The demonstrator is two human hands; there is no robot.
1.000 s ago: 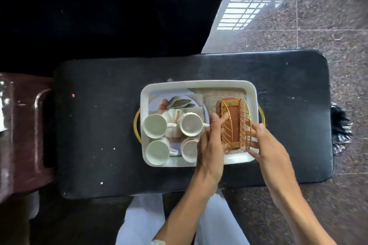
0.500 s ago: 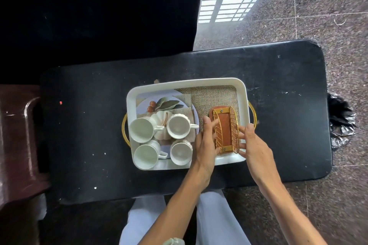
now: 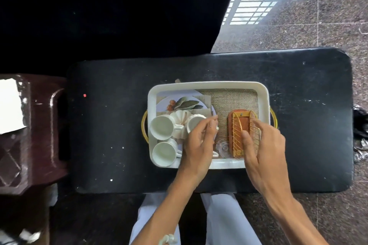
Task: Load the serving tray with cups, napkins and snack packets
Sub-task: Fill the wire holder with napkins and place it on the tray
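Observation:
A white serving tray (image 3: pixel 209 85) with gold handles lies on a black table. Its left half holds white cups on a leaf-patterned plate (image 3: pixel 185 103): one cup (image 3: pixel 162 129) at the upper left, another (image 3: pixel 164 152) below it, and a third (image 3: pixel 194 123) partly under my left hand. My left hand (image 3: pixel 199 143) hovers over the right-hand cups with loose, spread fingers and hides whatever is beneath it. A gold wire napkin holder (image 3: pixel 240 133) on a brown base stands on the burlap mat (image 3: pixel 233 101). My right hand (image 3: pixel 262 145) grips its right wire side, thumb inside.
The black table (image 3: pixel 308 125) has a rounded edge on the right. A dark red wooden stool (image 3: pixel 33 135) stands at the left, a black sofa (image 3: pixel 119 16) behind, a crumpled black bag (image 3: pixel 360 137) at the right. A small clear glass piece (image 3: pixel 224 147) lies beside the holder.
My left hand has let go of the napkin holder and moved left over the cups. My right hand has closed onto the holder's right side. The holder stays on the mat.

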